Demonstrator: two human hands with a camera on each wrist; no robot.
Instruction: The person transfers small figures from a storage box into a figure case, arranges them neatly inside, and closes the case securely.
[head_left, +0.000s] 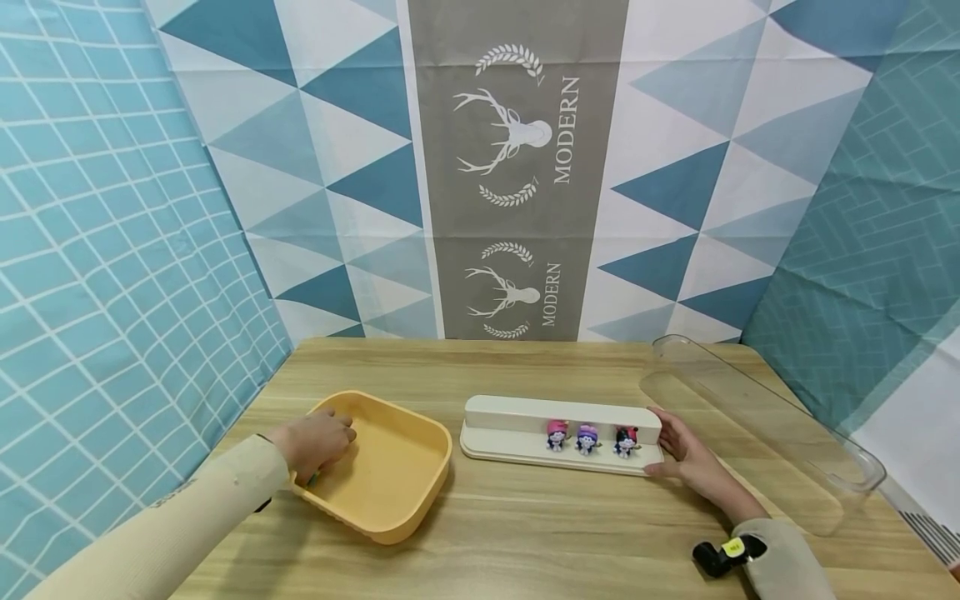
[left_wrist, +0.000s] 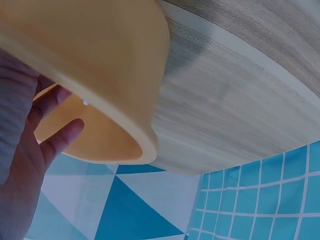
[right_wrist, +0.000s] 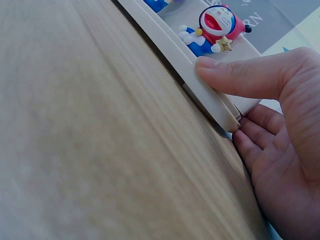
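Left hand (head_left: 318, 442): reaching over the near-left rim into a deep yellow-orange plastic basin (head_left: 382, 458), thumb apart from the loosely bent fingers; fingertips partly hidden, so cannot tell whether anything is held. Right hand (head_left: 693, 467): thumb on the front edge, fingers curled at the end, gripping the right end of a long cream-white stepped stand (head_left: 502, 442). On its lower step, right of middle, three small figurines (head_left: 587, 438) in coloured headgear. Clear, long plastic cover (head_left: 757, 417) lies farther right on the wood-grain table (head_left: 540, 533).
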